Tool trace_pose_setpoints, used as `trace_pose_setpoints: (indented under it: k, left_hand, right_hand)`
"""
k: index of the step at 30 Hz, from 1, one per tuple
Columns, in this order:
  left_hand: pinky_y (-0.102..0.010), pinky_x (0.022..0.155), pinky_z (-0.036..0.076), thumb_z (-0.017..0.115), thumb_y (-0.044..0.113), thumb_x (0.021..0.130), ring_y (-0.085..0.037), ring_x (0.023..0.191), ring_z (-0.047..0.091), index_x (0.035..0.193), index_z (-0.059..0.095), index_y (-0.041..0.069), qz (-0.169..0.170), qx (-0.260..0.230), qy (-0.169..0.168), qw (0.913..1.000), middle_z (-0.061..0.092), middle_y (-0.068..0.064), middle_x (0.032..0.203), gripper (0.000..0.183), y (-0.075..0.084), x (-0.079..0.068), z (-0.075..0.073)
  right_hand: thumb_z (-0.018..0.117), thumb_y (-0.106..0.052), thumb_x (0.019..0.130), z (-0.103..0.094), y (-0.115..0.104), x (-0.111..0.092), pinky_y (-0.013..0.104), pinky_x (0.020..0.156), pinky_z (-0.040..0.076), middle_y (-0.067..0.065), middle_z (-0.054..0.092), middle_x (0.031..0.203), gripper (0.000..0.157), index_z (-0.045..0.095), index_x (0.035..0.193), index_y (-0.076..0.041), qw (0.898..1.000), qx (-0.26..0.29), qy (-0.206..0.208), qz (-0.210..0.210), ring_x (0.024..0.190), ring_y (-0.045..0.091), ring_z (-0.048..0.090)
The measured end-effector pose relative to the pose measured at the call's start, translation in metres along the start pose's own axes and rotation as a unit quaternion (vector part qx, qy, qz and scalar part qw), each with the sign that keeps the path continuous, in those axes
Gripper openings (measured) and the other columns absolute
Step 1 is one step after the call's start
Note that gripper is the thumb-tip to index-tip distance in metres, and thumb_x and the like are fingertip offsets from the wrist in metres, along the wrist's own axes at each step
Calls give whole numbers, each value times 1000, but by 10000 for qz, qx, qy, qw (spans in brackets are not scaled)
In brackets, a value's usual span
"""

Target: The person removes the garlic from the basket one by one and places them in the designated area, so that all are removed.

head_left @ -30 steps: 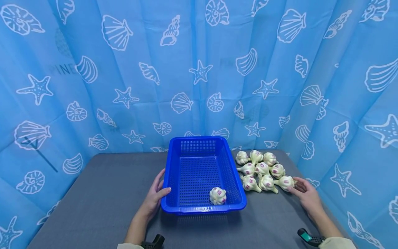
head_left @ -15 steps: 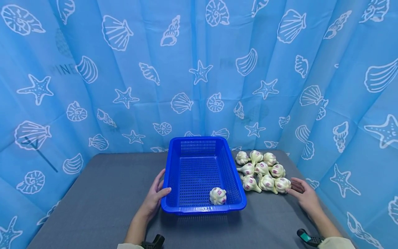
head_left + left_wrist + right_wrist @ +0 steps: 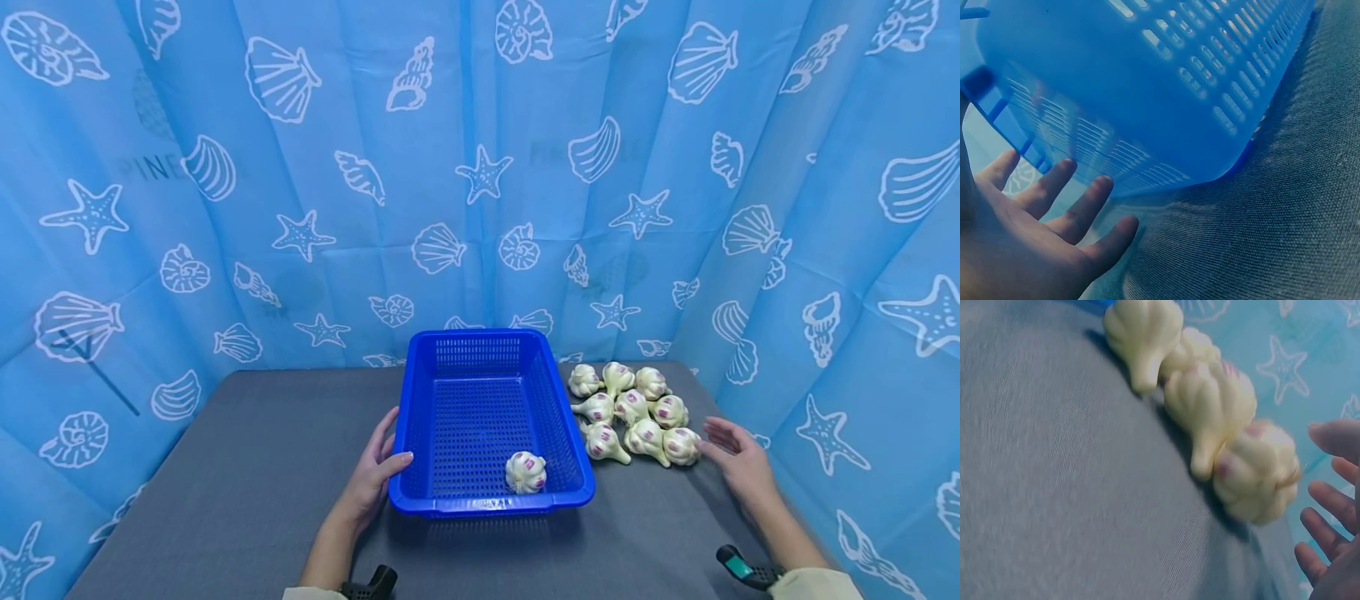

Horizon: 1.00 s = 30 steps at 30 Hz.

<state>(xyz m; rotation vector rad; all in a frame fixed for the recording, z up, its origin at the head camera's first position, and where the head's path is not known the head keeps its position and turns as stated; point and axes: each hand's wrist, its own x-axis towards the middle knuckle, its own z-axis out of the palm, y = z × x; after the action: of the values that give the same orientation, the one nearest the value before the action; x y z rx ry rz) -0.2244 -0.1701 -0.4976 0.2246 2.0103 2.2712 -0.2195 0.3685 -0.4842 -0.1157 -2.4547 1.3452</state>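
A blue perforated plastic basket (image 3: 480, 505) stands on the table with one garlic bulb (image 3: 526, 472) near its front right corner. My left hand (image 3: 371, 475) holds the basket's left side, thumb over the rim; in the left wrist view its fingers (image 3: 1088, 209) spread along the outer wall. To the right of the basket lie several whitish garlic bulbs with purple marks, bunched in rough rows. Just right of the front-right garlic bulb (image 3: 681, 447) is my right hand (image 3: 742, 467), holding nothing. The right wrist view shows its fingers loosely spread beside that bulb (image 3: 1259, 472).
A grey cloth (image 3: 277, 467) covers the table. Blue curtains (image 3: 480, 183) printed with white shells and starfish hang behind and on both sides. The garlic group sits close to the basket's right wall, near the table's right edge.
My right hand has pushed the front-right garlic bulb slightly left against its neighbour, let go, and moved a little away to the right. The left hand and the basket have stayed put.
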Motion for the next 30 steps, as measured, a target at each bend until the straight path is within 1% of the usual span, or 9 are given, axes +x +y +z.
trace_pose_setpoints:
  k: [4,8,10,16,18,23,25,27,30]
  left_hand:
    - [-61,104,32,60,23,93,-41,136,36,156,15,25,23,1,-16,10000,30,-16,154,77,0,0,0]
    - [-61,104,32,60,23,93,-42,135,36,155,16,25,35,-9,-24,10000,30,-16,154,77,1,-1,0]
    - [-61,104,32,60,23,93,-42,135,36,155,16,25,51,-15,-36,10000,30,-16,154,77,1,-1,-1]
    - [-61,104,32,59,23,94,-41,135,37,155,16,25,91,-13,-80,9999,31,-16,154,75,1,-1,-1]
    - [-61,104,33,59,23,94,-41,135,37,155,16,25,121,17,-90,9999,31,-16,154,75,1,-1,0]
    - [-60,104,33,59,23,94,-40,136,37,155,16,26,106,31,-70,9999,31,-16,154,75,0,0,0]
    - [-60,105,32,59,23,94,-40,136,37,155,16,27,80,4,-61,9999,32,-15,154,75,0,0,0]
    - [-60,104,33,60,23,93,-40,135,37,155,16,26,72,-20,-45,10000,32,-15,154,76,0,0,0]
    - [-60,105,32,61,24,93,-39,135,37,155,16,27,39,-55,-8,10000,33,-13,153,77,0,1,0]
  right_hand:
    - [67,-22,93,1,-11,2,7,74,42,-19,56,110,55,47,133,10,9998,143,19,-125,96,-14,46]
    - [68,-17,93,4,-27,2,6,76,42,-32,51,105,51,48,131,10,9984,405,13,-388,99,-13,48]
    - [67,-14,93,6,-35,2,6,77,42,-31,52,105,49,48,130,11,9975,490,15,-509,99,-13,48]
    - [65,-17,94,16,-59,2,7,80,42,-8,58,116,48,49,131,9,9966,518,-107,-627,102,-8,49]
    - [65,-16,94,20,-65,3,7,81,42,-10,58,114,47,49,130,10,9956,610,-163,-698,103,-6,50]
    - [65,-8,93,31,-78,7,10,80,46,-25,55,109,44,49,129,11,9896,952,-353,-1018,102,-7,53]
    - [65,-6,93,35,-83,8,12,80,48,-24,55,111,44,49,130,11,9875,990,-473,-1131,102,-7,53]
    - [65,-7,93,38,-88,10,14,79,49,-14,57,115,44,49,131,9,9864,942,-613,-1197,105,-3,53]
    - [66,-11,93,43,-98,14,16,79,48,7,58,125,45,50,133,5,9863,766,-821,-1207,113,15,55]
